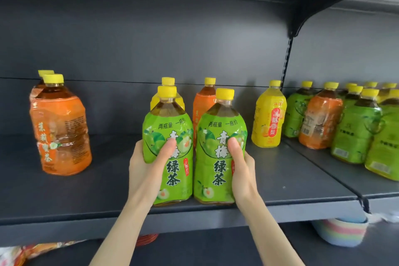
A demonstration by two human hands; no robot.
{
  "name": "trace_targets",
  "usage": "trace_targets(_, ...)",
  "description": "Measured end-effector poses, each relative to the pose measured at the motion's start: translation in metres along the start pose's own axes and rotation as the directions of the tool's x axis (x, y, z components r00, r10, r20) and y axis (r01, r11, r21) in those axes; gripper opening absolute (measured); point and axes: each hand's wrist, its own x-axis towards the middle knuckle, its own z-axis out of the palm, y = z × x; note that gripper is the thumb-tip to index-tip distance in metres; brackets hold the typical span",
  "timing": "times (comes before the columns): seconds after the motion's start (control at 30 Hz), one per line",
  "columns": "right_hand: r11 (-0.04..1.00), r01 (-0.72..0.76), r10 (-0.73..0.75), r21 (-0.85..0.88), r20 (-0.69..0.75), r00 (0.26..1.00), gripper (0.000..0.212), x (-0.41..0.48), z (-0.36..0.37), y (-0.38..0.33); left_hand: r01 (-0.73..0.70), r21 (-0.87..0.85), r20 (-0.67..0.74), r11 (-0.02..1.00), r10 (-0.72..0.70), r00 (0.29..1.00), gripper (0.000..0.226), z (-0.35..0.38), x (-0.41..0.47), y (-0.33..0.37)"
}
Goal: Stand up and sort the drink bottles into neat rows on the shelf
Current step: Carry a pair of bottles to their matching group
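Two green bottles stand side by side, touching or nearly so, right at the front lip of the shelf (86,198). The left hand (146,166) is wrapped around the left green bottle (170,136), thumb across its label; the right hand (241,166) grasps the right green bottle (220,142) the same way. Both bottles are upright, bases on the board.

The step in hand looks like squaring this pair into a front row. Next they likely want a short push back from the lip, kept level so neither tips.

Just behind the pair stand a yellow bottle (167,90) and an orange bottle (203,101), so room to push back is small. To the right of the pair a lone yellow bottle (269,114) stands apart, with bare board between. To the left, open board runs to an orange pair (61,125) well apart. Beyond the lone yellow bottle, past the shelf joint, a mixed cluster (345,119) waits unsorted.
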Motion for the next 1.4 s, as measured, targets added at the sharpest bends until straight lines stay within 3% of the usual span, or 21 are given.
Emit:
trace_targets(0.17, 0.997, 0.020, -0.026, -0.068, -0.093, 0.995, 0.080, -0.026, -0.032, -0.021, 0.023, -0.064, 0.101, 0.998, -0.016, 0.995, 0.057, 0.020, -0.031, 0.013)
trace_targets(0.3, 0.988, 0.025, -0.055, -0.156, -0.190, 0.980, 0.084, -0.048, -0.075, -0.045, 0.027, -0.120, 0.165, 0.992, -0.007, 0.986, 0.044, 0.058, -0.058, 0.022)
trace_targets(0.37, 0.985, 0.014, -0.059, -0.171, -0.258, 0.964, 0.075, -0.063, -0.104, -0.058, 0.070, -0.150, 0.198, 0.986, -0.039, 0.979, 0.038, 0.081, -0.076, 0.025)
trace_targets(0.47, 0.979, 0.001, -0.070, -0.206, -0.329, 0.942, 0.056, -0.091, -0.151, -0.078, 0.125, -0.145, 0.280, 0.982, -0.080, 0.957, 0.047, 0.120, -0.110, 0.028)
trace_targets(0.53, 0.968, -0.024, -0.078, -0.249, -0.392, 0.917, 0.055, -0.115, -0.186, -0.092, 0.152, -0.144, 0.328, 0.978, -0.098, 0.940, 0.050, 0.149, -0.140, 0.029)
trace_targets(0.83, 0.931, -0.116, -0.131, -0.347, -0.611, 0.780, 0.106, -0.222, -0.357, -0.152, 0.242, -0.097, 0.515, 0.965, -0.160, 0.842, 0.055, 0.295, -0.288, 0.045)
trace_targets(0.93, 0.921, -0.104, -0.184, -0.375, -0.655, 0.733, 0.097, -0.242, -0.401, -0.168, 0.219, -0.088, 0.587, 0.972, -0.126, 0.799, 0.057, 0.336, -0.318, 0.051)
trace_targets(1.07, 0.924, -0.076, -0.227, -0.374, -0.698, 0.680, 0.066, -0.246, -0.459, -0.189, 0.150, -0.097, 0.628, 0.984, -0.056, 0.776, 0.057, 0.394, -0.343, 0.060)
trace_targets(1.2, 0.918, -0.076, -0.247, -0.388, -0.712, 0.658, 0.081, -0.231, -0.510, -0.200, 0.136, -0.099, 0.643, 0.986, -0.041, 0.765, 0.050, 0.454, -0.347, 0.060)
trace_targets(1.33, 0.905, -0.073, -0.271, -0.419, -0.699, 0.661, 0.091, -0.202, -0.558, -0.202, 0.118, -0.117, 0.625, 0.986, -0.020, 0.780, 0.057, 0.508, -0.342, 0.044)
trace_targets(1.4, 0.896, -0.058, -0.293, -0.441, -0.684, 0.668, 0.105, -0.180, -0.580, -0.203, 0.115, -0.128, 0.619, 0.985, -0.012, 0.785, 0.047, 0.535, -0.334, 0.037)
